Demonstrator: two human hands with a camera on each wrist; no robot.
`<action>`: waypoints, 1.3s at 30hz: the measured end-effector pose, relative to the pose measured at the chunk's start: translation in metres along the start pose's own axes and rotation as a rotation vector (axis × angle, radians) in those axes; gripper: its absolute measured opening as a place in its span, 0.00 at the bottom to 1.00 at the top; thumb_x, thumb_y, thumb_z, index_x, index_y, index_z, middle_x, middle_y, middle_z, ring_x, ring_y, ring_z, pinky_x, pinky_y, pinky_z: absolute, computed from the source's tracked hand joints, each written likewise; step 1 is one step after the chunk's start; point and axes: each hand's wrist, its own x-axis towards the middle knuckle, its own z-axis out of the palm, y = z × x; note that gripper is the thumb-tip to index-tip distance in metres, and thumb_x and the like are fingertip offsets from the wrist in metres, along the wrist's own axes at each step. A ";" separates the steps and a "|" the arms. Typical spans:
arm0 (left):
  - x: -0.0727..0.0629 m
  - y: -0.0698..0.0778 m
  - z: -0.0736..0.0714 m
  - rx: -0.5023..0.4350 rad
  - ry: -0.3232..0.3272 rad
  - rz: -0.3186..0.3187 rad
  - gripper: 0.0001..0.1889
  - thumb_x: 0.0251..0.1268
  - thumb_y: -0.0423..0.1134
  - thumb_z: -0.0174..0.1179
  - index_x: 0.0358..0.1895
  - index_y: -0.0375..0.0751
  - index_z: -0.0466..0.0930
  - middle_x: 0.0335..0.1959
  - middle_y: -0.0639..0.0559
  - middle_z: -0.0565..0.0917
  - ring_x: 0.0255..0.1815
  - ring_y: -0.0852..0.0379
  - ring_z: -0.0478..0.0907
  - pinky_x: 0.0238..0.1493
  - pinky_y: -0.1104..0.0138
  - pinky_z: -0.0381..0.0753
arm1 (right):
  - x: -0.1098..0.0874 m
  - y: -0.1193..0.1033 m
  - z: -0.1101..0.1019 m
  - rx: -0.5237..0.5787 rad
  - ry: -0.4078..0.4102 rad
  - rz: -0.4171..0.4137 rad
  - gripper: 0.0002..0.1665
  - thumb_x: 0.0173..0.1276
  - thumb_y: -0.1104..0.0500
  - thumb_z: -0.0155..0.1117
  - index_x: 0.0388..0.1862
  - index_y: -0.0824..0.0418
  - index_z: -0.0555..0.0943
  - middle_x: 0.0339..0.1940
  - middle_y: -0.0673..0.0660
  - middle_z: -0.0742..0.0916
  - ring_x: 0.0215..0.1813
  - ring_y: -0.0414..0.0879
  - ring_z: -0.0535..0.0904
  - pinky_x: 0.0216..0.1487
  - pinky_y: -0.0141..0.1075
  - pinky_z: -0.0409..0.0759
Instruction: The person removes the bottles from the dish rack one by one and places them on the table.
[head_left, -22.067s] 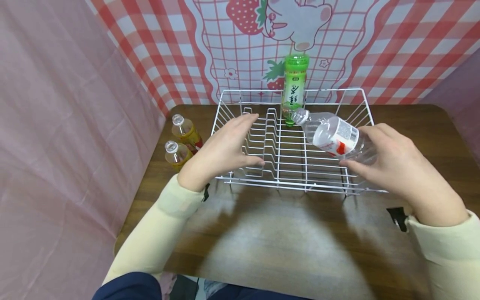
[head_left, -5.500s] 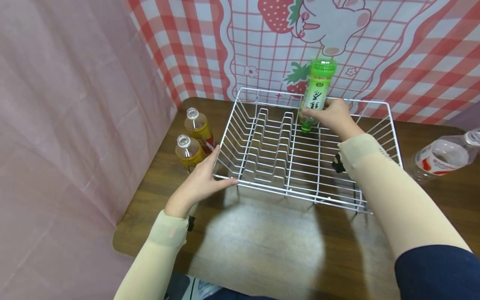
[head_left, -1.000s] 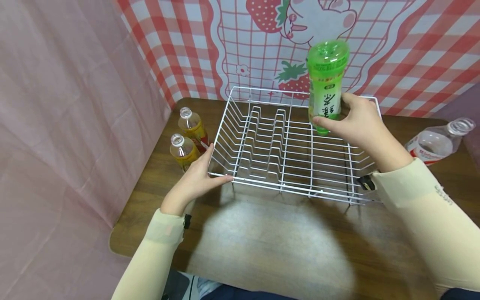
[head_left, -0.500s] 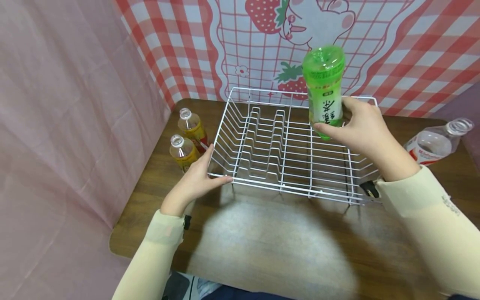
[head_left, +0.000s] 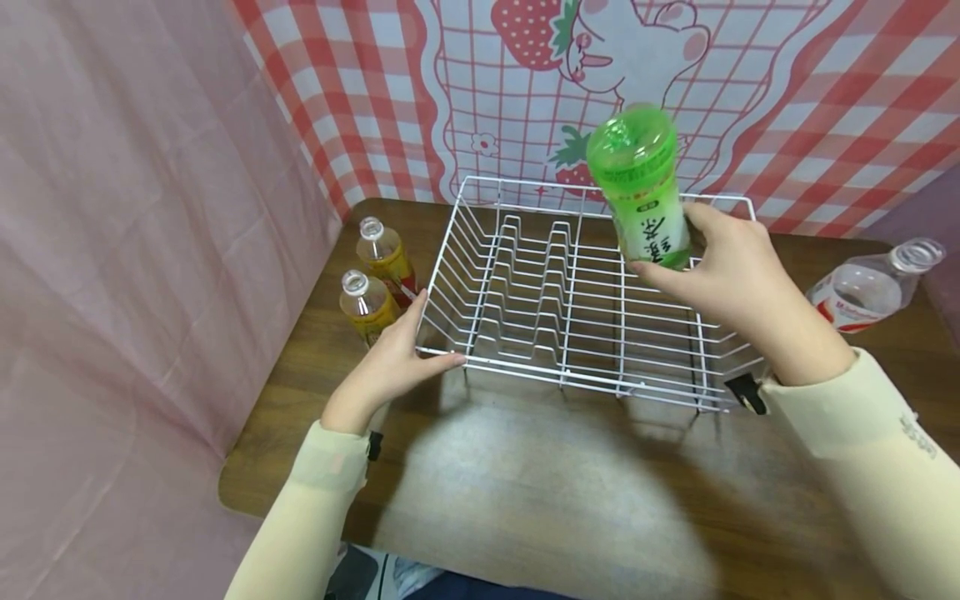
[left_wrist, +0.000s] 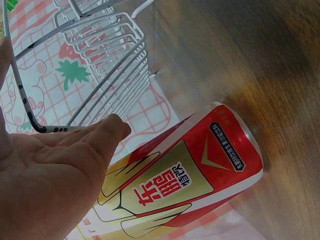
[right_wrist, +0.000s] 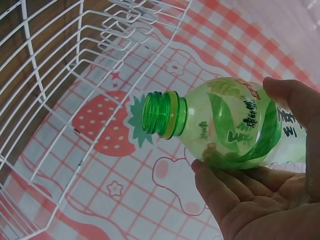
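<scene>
My right hand [head_left: 738, 275] grips a green plastic tea bottle [head_left: 647, 204] upside down, its base tilted toward me, over the back right of the white wire dish rack [head_left: 525, 287]. In the right wrist view, the uncapped green neck [right_wrist: 165, 115] points toward the rack, with thumb and fingers on either side of the body. My left hand [head_left: 382, 367] rests at the rack's front left corner, thumb along the front rim and fingers along the side, fairly straight. Beside those fingers stands a bottle with a red and gold label [left_wrist: 165, 185].
Two uncapped yellow-labelled bottles [head_left: 386, 254] stand on the wooden table [head_left: 555, 475] left of the rack. To its right stands a clear bottle [head_left: 862, 287] with a white and red label. A checked cloth [head_left: 352, 92] hangs behind, and a pink curtain [head_left: 127, 275] at left.
The clear bottle, earlier in my right hand, stands at the right. My right hand has lifted the green bottle from the rack and tilted its base toward me. My left hand moved to the rack's corner.
</scene>
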 end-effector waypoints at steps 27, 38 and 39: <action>-0.002 0.002 0.001 0.000 -0.008 -0.016 0.63 0.57 0.68 0.69 0.84 0.49 0.35 0.83 0.47 0.44 0.79 0.45 0.50 0.76 0.49 0.52 | -0.018 -0.010 -0.001 -0.103 -0.002 -0.005 0.41 0.58 0.49 0.79 0.65 0.66 0.74 0.50 0.66 0.82 0.46 0.62 0.78 0.43 0.62 0.78; -0.002 0.001 0.001 0.004 -0.008 -0.003 0.62 0.59 0.64 0.70 0.84 0.48 0.35 0.83 0.45 0.45 0.79 0.43 0.51 0.75 0.48 0.53 | -0.024 -0.010 0.000 -0.138 0.014 -0.044 0.43 0.56 0.55 0.80 0.66 0.68 0.73 0.52 0.68 0.81 0.48 0.62 0.77 0.45 0.62 0.78; -0.002 0.001 0.001 0.005 -0.009 -0.002 0.62 0.59 0.64 0.70 0.84 0.48 0.35 0.83 0.45 0.45 0.79 0.43 0.51 0.75 0.48 0.53 | -0.024 -0.010 0.000 -0.141 0.013 -0.050 0.43 0.56 0.55 0.80 0.66 0.68 0.73 0.52 0.68 0.81 0.48 0.62 0.77 0.45 0.62 0.77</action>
